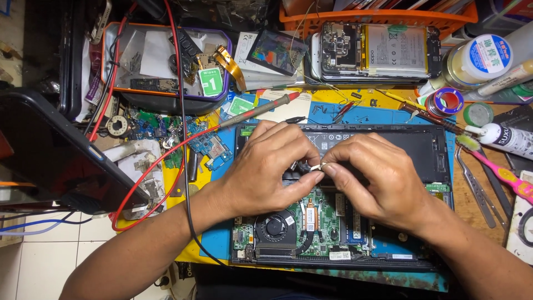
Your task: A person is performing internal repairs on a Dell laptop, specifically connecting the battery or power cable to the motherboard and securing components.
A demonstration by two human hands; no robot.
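Both hands meet over the opened laptop (383, 145): left hand (266, 166) and right hand (377, 178) pinch one small white part (315, 166).

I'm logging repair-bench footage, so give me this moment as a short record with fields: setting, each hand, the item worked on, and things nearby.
setting: cluttered repair bench with a blue mat
left hand: fingertips pinching a small pale part over the laptop
right hand: fingertips meeting the left hand's at the same part
worked item: opened laptop, circuit board and fan exposed
nearby: red probe above the left hand; opened phone at the top; pink toothbrush at right; tin of parts at upper left
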